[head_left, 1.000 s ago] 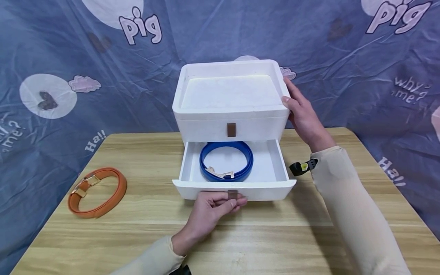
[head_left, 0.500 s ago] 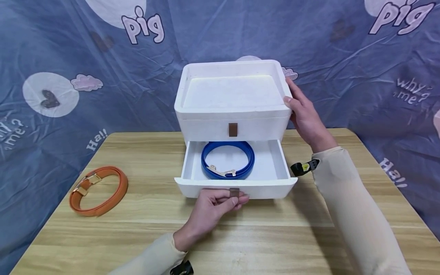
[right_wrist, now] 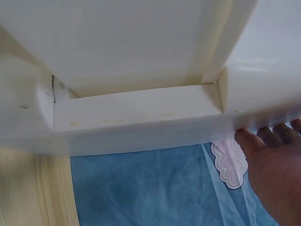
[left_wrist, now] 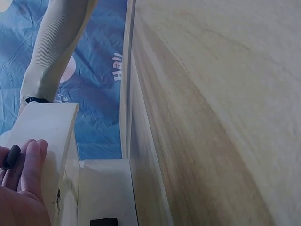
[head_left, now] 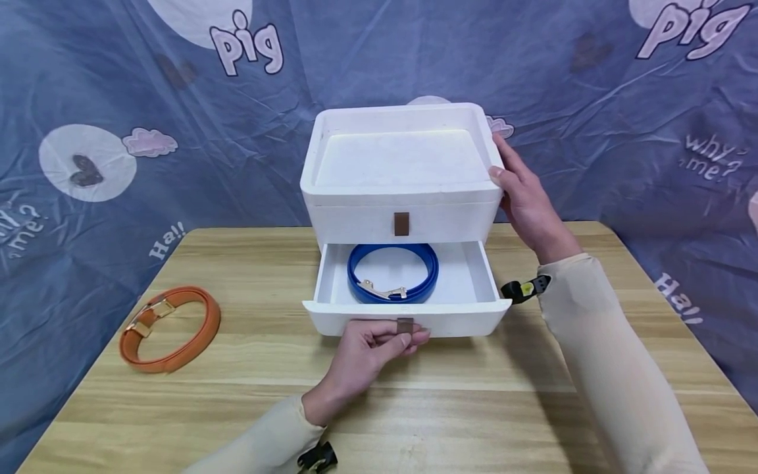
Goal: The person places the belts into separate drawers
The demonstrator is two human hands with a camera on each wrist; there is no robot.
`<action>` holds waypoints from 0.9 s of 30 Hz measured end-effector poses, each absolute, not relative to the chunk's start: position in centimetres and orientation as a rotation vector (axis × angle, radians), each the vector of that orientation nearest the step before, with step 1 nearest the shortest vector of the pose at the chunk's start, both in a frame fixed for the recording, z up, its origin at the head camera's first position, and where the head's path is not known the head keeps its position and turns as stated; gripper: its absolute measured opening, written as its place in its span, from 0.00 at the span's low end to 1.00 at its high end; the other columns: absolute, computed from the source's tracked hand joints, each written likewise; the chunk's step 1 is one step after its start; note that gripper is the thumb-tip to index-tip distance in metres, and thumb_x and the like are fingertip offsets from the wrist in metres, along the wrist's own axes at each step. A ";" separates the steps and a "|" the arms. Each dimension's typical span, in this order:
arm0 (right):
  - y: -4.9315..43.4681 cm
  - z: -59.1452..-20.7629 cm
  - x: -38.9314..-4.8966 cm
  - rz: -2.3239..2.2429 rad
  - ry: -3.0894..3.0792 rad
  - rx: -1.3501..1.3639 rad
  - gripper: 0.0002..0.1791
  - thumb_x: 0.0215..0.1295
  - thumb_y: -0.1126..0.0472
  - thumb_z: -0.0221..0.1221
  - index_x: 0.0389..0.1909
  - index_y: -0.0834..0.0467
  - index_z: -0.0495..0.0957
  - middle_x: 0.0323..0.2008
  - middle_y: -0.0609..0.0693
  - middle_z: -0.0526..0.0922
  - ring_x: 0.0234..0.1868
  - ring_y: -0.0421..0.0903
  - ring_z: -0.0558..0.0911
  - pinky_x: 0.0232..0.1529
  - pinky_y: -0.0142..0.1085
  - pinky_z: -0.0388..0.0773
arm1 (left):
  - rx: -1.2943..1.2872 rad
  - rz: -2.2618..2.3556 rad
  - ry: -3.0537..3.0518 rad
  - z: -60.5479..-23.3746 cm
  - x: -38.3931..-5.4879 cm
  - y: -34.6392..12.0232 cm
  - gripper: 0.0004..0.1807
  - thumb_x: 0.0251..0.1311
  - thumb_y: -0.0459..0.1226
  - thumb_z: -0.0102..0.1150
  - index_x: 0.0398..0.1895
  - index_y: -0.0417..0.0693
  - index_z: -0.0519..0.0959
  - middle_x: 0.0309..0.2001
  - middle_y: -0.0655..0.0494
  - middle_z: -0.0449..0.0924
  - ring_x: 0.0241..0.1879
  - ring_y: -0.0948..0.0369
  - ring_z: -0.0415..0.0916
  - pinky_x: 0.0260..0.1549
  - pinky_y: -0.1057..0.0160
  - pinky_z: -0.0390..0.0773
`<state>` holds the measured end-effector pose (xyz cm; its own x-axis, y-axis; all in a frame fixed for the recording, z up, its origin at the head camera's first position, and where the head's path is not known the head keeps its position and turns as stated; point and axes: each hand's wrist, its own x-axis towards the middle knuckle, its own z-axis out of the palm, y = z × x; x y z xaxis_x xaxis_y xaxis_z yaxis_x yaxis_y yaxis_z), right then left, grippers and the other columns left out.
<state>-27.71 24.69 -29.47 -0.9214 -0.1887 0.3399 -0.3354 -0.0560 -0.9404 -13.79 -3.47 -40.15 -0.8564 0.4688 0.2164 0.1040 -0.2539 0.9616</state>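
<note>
A white two-drawer box [head_left: 349, 222] stands at the table's back middle. Its lower drawer [head_left: 468, 322] is pulled out. Inside that drawer lies a coiled blue belt [head_left: 428, 289] with a gold buckle; the upper drawer front covers the coil's back edge. My left hand [head_left: 361, 355] pinches the drawer's brown pull tab [head_left: 405, 326] between thumb and fingers, also visible in the left wrist view. My right hand [head_left: 527, 204] rests against the box's right side, thumb at the top rim. In the right wrist view, its fingertips [right_wrist: 242, 134] touch the white side wall.
A coiled orange belt [head_left: 204, 336] with a gold buckle lies on the wooden table [head_left: 254, 408] at the left. The upper drawer, with its brown tab [head_left: 401, 224], is closed. A blue printed cloth [head_left: 367, 52] hangs behind the table.
The lower drawer has slid a little inward, with my left hand moving along at its tab. My right hand stays at the box's side. The view has shifted slightly.
</note>
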 end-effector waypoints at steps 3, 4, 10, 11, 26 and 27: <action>24.6 -29.4 -27.7 2.138 -2.081 0.583 0.33 0.77 0.55 0.48 0.78 0.45 0.49 0.74 0.50 0.53 0.65 0.54 0.64 0.55 0.29 0.74 | 0.696 2.206 1.753 -40.1 -13.8 -3.5 0.11 0.64 0.23 0.56 0.47 0.23 0.79 0.45 0.35 0.82 0.48 0.45 0.81 0.47 0.55 0.83; 24.6 -29.4 -27.7 2.136 -2.082 0.583 0.33 0.77 0.55 0.48 0.78 0.45 0.49 0.74 0.50 0.53 0.65 0.54 0.64 0.55 0.29 0.74 | 0.698 2.205 1.758 -40.0 -13.8 -3.5 0.11 0.64 0.23 0.56 0.47 0.23 0.79 0.45 0.36 0.82 0.48 0.45 0.81 0.47 0.55 0.83; 24.7 -29.4 -27.7 2.148 -2.072 0.578 0.33 0.77 0.56 0.47 0.78 0.46 0.48 0.75 0.50 0.53 0.66 0.53 0.63 0.55 0.30 0.73 | 0.717 2.211 1.765 -39.9 -14.2 -3.5 0.10 0.64 0.23 0.56 0.46 0.23 0.79 0.44 0.36 0.83 0.47 0.45 0.81 0.46 0.54 0.84; 24.7 -29.4 -27.6 2.156 -2.067 0.576 0.34 0.77 0.56 0.47 0.78 0.46 0.48 0.75 0.50 0.53 0.66 0.53 0.63 0.55 0.31 0.73 | 0.723 2.212 1.764 -39.9 -14.3 -3.5 0.10 0.65 0.23 0.56 0.46 0.23 0.79 0.44 0.35 0.83 0.47 0.44 0.81 0.46 0.54 0.83; 24.6 -29.4 -27.5 2.174 -2.061 0.578 0.34 0.77 0.56 0.48 0.79 0.47 0.47 0.75 0.50 0.51 0.66 0.53 0.63 0.57 0.32 0.72 | 0.747 2.217 1.771 -40.2 -14.6 -3.6 0.11 0.65 0.24 0.55 0.47 0.23 0.79 0.44 0.35 0.82 0.47 0.44 0.81 0.47 0.54 0.83; 24.6 -29.4 -27.5 2.170 -2.065 0.575 0.34 0.76 0.56 0.48 0.79 0.47 0.47 0.75 0.50 0.52 0.66 0.53 0.63 0.57 0.33 0.72 | 0.749 2.219 1.770 -40.2 -14.6 -3.6 0.11 0.65 0.24 0.55 0.47 0.23 0.79 0.44 0.35 0.82 0.47 0.44 0.81 0.47 0.54 0.83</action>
<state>-27.50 24.63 -29.40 -0.9250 -0.1894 0.3295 -0.3197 -0.0811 -0.9440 -14.56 -3.59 -40.22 -0.8501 0.4591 0.2580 0.1496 -0.2593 0.9541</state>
